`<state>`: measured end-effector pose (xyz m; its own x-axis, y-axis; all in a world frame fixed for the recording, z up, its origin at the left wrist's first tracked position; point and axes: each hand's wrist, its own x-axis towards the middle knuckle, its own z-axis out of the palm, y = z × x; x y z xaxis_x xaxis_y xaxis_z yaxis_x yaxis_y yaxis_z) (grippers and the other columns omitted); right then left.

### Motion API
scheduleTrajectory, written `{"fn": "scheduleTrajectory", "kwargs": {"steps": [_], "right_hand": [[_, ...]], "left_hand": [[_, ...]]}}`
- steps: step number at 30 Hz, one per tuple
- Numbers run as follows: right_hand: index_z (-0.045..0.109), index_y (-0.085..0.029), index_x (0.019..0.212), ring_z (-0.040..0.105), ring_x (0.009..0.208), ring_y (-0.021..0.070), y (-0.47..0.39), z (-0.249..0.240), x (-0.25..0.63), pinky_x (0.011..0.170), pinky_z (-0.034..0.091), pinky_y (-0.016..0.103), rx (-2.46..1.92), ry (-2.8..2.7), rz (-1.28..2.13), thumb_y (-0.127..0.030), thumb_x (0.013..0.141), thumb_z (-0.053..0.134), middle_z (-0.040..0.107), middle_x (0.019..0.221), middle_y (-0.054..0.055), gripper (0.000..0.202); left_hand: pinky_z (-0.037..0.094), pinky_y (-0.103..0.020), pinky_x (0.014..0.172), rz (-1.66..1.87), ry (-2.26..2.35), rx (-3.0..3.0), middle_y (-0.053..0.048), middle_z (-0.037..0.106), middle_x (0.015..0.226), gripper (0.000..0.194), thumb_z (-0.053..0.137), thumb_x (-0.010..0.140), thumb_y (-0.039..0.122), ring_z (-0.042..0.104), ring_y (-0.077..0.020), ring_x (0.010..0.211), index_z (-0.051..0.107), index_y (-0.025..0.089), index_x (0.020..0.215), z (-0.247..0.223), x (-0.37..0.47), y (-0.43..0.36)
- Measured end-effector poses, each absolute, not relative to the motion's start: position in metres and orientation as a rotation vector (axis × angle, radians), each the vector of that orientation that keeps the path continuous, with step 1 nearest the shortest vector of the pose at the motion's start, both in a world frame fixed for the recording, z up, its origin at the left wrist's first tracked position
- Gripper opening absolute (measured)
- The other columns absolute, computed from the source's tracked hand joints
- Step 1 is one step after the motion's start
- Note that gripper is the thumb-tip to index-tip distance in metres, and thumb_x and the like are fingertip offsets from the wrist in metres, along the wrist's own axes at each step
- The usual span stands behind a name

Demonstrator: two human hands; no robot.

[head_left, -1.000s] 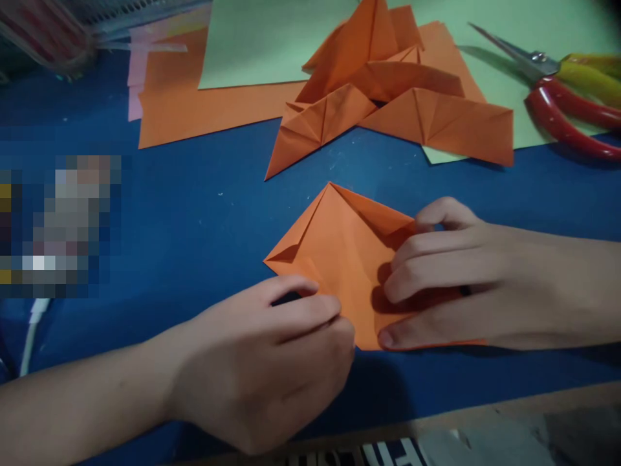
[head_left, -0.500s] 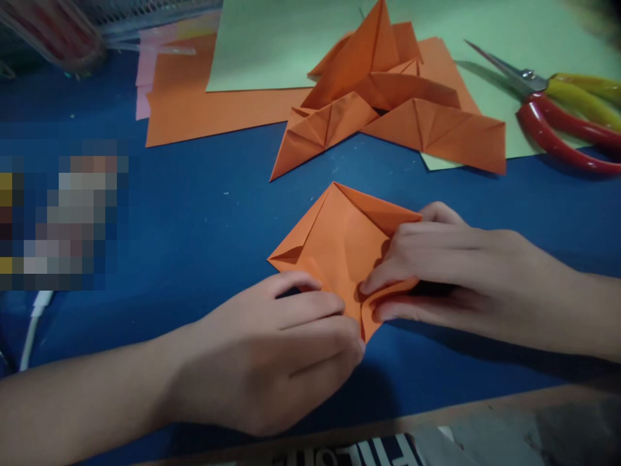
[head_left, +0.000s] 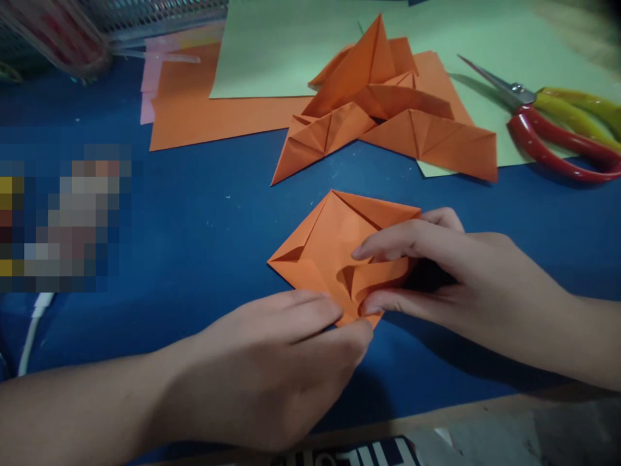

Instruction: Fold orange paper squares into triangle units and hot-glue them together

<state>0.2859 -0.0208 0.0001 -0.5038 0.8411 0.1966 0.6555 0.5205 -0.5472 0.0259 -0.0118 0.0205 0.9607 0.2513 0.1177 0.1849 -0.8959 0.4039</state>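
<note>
Two hands of mine are on one folded orange paper (head_left: 334, 246) that lies on the blue surface (head_left: 194, 220) right in front of me. My right hand (head_left: 436, 272) has its grip pinching a raised flap of that paper: the thumb comes in from below at the near edge and the forefinger reaches over the top, with the fold bulging up between them near the middle of the sheet. My left hand (head_left: 286, 362) lies flat and low, its fingertips (head_left: 330, 309) pressed together on the paper's near corner, holding it down against the surface, just beside the right thumb. The paper itself is a kite-like shape with its point turned away from me and a small tucked corner at its left tip. Beyond it, a little apart, sits a heap of folded orange pieces (head_left: 388, 110), some standing up in peaks. They rest partly on a pale green sheet (head_left: 291, 45) and a flat orange sheet (head_left: 208, 110), with a strip of pink paper (head_left: 148, 84) showing at the left edge of the stack. To the right, on the green sheet, lie scissors (head_left: 557, 123) with one red and one yellow handle, blades pointing left. Far at the top left stands a wire mesh holder (head_left: 145, 16). A white cable (head_left: 32, 330) runs off the near left side.
</note>
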Motion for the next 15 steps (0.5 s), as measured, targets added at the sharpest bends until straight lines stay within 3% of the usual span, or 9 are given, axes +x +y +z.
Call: {"fn": "scheduleTrajectory", "kwargs": {"steps": [3, 7, 15], "right_hand": [[0.061, -0.031, 0.116, 0.064, 0.071, 0.0174, -0.021, 0.001, 0.286, 0.076, 0.045, 0.036, -1.183, -2.35, 0.606, -0.041, 0.107, 0.06, 0.069, 0.08, -0.005, 0.013], [0.061, -0.032, 0.122, 0.064, 0.076, 0.0164, -0.022, -0.002, 0.289, 0.079, 0.037, 0.039, -1.112, -2.37, 0.648, -0.035, 0.112, 0.051, 0.074, 0.091, -0.004, 0.014], [0.058, -0.026, 0.128, 0.062, 0.075, 0.0133, -0.019, 0.004, 0.287, 0.078, 0.034, 0.036, -1.053, -2.541, 0.361, -0.029, 0.115, 0.046, 0.069, 0.089, -0.004, 0.018]], "left_hand": [[0.055, -0.029, 0.088, 0.318, 0.247, 2.68, -0.006, 0.079, 0.115, 0.048, 0.024, 0.115, 0.011, 0.071, -0.0174, 0.093, 0.071, 0.006, 0.122, 0.021, 0.025, -0.008], [0.053, -0.027, 0.081, 0.431, 0.38, 2.497, -0.003, 0.08, 0.1, 0.039, 0.034, 0.115, 0.012, 0.071, -0.015, 0.09, 0.073, 0.01, 0.112, 0.017, 0.026, -0.007], [0.048, -0.038, 0.093, 0.505, 0.224, 2.741, 0.001, 0.081, 0.125, 0.051, 0.022, 0.119, 0.013, 0.07, -0.016, 0.102, 0.072, 0.016, 0.121, 0.01, 0.021, -0.009]]}}
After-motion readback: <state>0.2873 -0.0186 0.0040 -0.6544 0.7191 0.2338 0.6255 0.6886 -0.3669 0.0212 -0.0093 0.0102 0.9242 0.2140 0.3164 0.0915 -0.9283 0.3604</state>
